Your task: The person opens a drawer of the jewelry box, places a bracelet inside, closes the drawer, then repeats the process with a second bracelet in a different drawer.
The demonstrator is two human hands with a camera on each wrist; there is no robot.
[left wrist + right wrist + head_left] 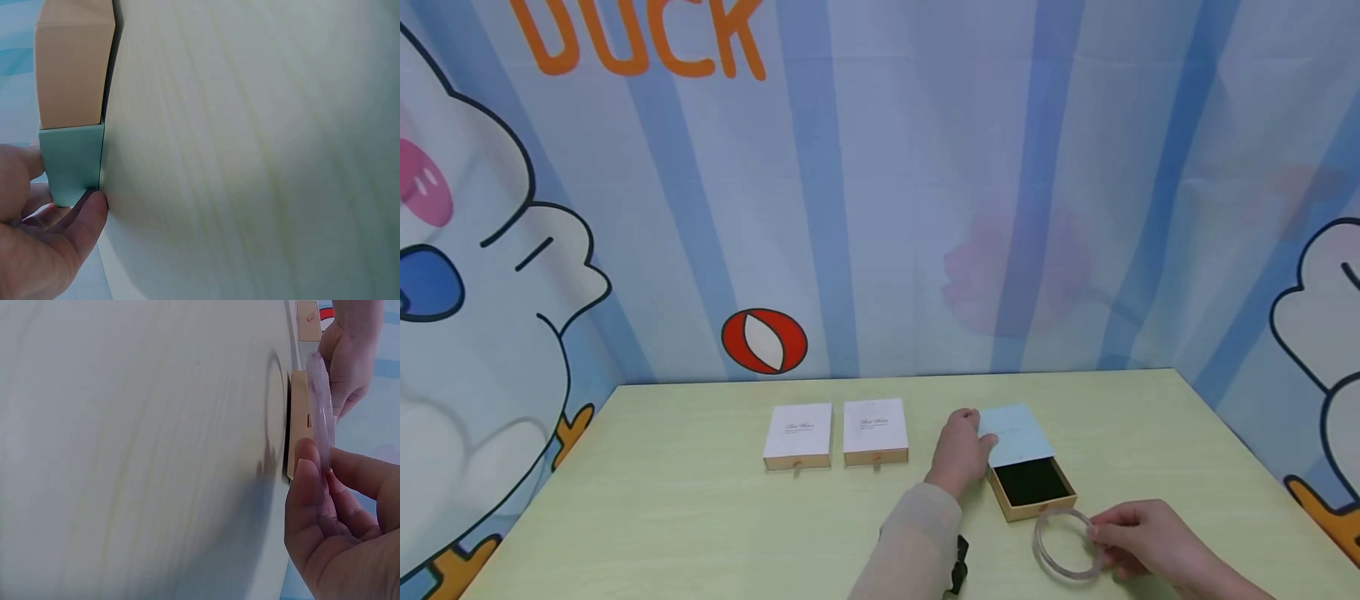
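My left hand [961,454] grips the back left of a light blue box sleeve [1017,435], thumb on one side and fingers on the other in the left wrist view. From the sleeve's front a tan drawer [1037,510] stands pulled out, with a dark lining inside. Between thumb and fingers, my right hand [1150,537] pinches a pale, translucent pinkish bangle [1078,575]. The bangle is held up just in front of the drawer's right corner; the right wrist view shows the bangle [321,412] nearly edge-on, its shadow on the table.
Two white-topped boxes [800,429] [876,425] with tan fronts and small pull tabs stand side by side left of the left hand. The pale wooden table [700,517] ends at a blue striped cartoon backdrop [910,208].
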